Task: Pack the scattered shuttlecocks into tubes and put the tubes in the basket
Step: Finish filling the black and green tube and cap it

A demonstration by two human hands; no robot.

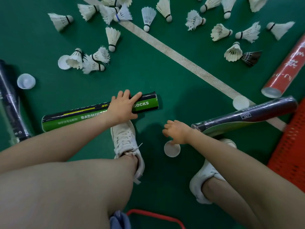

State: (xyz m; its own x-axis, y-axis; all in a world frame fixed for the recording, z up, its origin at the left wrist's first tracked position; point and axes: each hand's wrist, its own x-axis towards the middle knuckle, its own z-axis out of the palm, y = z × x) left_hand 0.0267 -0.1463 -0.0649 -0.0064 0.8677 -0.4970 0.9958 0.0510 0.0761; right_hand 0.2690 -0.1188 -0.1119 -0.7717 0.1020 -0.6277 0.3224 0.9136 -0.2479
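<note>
Your left hand [123, 105] clamps green-black cardboard tube [74, 115] near its end. Light, stiff, rolls, dents: grip mid-barrel. Right hand [177, 131], right of tube, over round white plastic cap [172, 150]; pinch unclear.

green-black tube [74, 115] lying flat, gripped by my left hand [123, 108], white shuttlecocks [148, 16] scattered beyond, red tube [287, 66] and dark tube [257, 111] near orange basket [290, 146]
</note>
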